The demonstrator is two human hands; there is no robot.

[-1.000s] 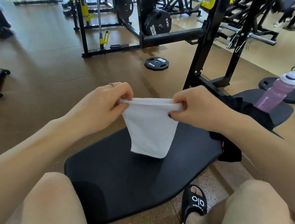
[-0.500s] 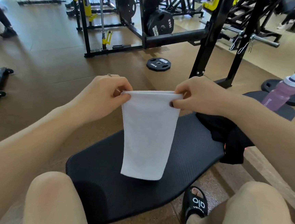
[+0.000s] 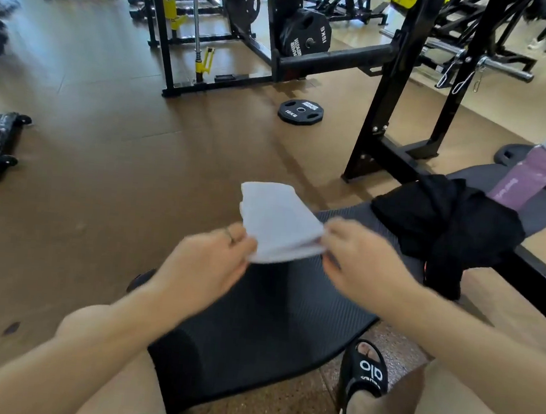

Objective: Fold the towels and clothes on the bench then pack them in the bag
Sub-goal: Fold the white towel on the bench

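Soft white towel (image 3: 278,222), folded into a flat rectangle, pinched by left hand (image 3: 207,267) and right hand (image 3: 364,264) above ribbed black surface (image 3: 274,332); crumpled black clothes (image 3: 451,229) nearby.

Towel (image 3: 277,222): white matt cloth, soft layered folds; bench (image 3: 265,321): black matt pad, fine ribbed texture; clothes (image 3: 444,228): black matt fabric; bottle (image 3: 528,173): smooth purple plastic, white cap; rack (image 3: 391,85): black painted metal, slight sheen.
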